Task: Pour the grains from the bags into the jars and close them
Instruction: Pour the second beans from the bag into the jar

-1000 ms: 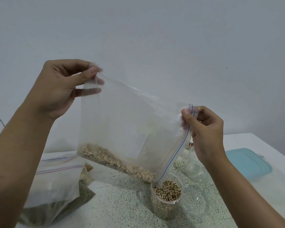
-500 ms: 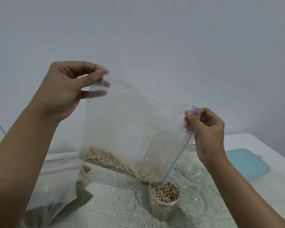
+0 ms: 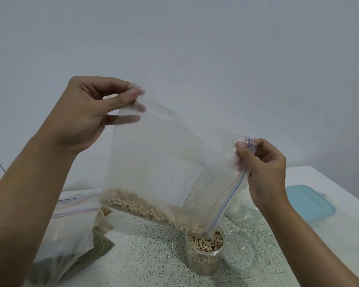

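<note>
two hands, fingers pinching bag corners, over jar

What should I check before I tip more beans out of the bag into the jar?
1. Aim: ok, the zip corner of the bag dips into the mouth of the jar.
2. Grip: ok, the left hand pinches the raised corner and the right hand pinches the zip end.
3. Jar upright: ok.
4. Room left: not ok, the beans sit close to the rim and more wait in the bag.
5. Closing: ok, the clear lid lies beside the jar.
6. Spills: cannot tell, the table is speckled.
</note>
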Available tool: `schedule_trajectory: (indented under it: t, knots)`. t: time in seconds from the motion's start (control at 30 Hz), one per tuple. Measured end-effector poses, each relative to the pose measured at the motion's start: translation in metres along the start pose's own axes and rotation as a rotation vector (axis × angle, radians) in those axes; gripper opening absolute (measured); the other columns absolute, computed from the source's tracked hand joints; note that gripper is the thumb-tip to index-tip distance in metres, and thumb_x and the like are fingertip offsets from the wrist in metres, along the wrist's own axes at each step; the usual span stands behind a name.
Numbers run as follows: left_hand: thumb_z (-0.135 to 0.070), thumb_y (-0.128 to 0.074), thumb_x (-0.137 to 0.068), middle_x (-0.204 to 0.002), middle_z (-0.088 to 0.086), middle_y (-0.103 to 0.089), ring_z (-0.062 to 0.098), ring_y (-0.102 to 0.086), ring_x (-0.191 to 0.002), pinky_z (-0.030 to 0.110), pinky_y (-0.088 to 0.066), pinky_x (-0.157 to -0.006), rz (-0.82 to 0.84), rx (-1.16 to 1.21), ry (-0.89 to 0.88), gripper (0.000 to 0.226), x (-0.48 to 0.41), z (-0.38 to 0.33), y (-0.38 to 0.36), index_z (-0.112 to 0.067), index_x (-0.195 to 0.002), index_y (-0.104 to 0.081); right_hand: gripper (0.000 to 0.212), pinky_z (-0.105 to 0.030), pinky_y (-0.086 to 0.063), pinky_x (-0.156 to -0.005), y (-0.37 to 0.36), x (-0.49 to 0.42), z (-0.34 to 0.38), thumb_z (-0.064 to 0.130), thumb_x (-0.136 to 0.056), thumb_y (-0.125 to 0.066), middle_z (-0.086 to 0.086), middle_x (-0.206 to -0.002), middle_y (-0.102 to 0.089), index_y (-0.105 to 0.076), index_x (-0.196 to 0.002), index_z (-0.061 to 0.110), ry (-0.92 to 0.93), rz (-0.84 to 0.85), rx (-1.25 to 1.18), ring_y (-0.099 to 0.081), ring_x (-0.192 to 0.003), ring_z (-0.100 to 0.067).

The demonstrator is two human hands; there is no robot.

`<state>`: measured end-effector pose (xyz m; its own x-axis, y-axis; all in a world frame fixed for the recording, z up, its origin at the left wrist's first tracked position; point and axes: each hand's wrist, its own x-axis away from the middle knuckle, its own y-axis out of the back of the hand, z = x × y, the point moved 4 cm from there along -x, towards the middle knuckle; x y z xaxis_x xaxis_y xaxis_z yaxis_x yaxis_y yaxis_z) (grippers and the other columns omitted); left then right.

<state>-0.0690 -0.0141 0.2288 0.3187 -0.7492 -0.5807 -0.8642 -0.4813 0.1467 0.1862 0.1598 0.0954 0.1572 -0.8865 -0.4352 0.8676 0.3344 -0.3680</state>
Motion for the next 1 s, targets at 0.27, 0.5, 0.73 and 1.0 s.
schedule_trajectory:
  t: [0.27,0.5,0.73,1.0]
  knots:
    - [-0.023,-0.072,-0.084,-0.087,0.002,-0.075,0.021,-0.073,-0.083,0.035,-0.061,-0.074,-0.008,-0.034,-0.013,0.011,0.0,-0.004,0.004,-0.021,-0.087,-0.082,0.014,-0.025,-0.043,-0.053,-0.005,0.004,-0.002,0.004,-0.09,-0.072,0.001,-0.06,-0.058,-0.06,-0.083,0.0,0.004,0.002,0.002,-0.048,-0.049,-0.017]
    - [-0.029,-0.075,-0.081,-0.085,0.004,-0.074,0.023,-0.074,-0.083,0.037,-0.061,-0.078,-0.024,-0.048,-0.021,0.013,-0.003,-0.006,0.01,-0.021,-0.089,-0.081,0.012,-0.025,-0.046,-0.056,-0.013,0.005,-0.001,0.002,-0.09,-0.072,0.001,-0.069,-0.06,-0.061,-0.087,-0.003,0.012,0.051,0.004,-0.051,-0.054,-0.015]
    - [-0.029,-0.076,-0.082,-0.085,0.007,-0.074,0.025,-0.073,-0.084,0.037,-0.061,-0.078,-0.035,-0.046,-0.016,0.015,-0.005,-0.003,0.011,-0.019,-0.091,-0.081,0.023,-0.034,-0.048,-0.063,-0.013,0.003,-0.002,0.007,-0.085,-0.077,0.004,-0.076,-0.066,-0.062,-0.101,0.001,0.0,0.056,0.034,-0.058,-0.06,-0.013]
    - [-0.024,-0.074,-0.085,-0.086,0.006,-0.074,0.025,-0.073,-0.083,0.038,-0.061,-0.078,-0.023,-0.048,-0.006,0.014,-0.008,-0.003,0.004,-0.014,-0.093,-0.079,0.018,-0.034,-0.05,-0.062,-0.006,-0.001,-0.002,0.006,-0.086,-0.077,0.008,-0.07,-0.066,-0.062,-0.098,0.007,0.007,0.029,0.057,-0.059,-0.06,-0.011]
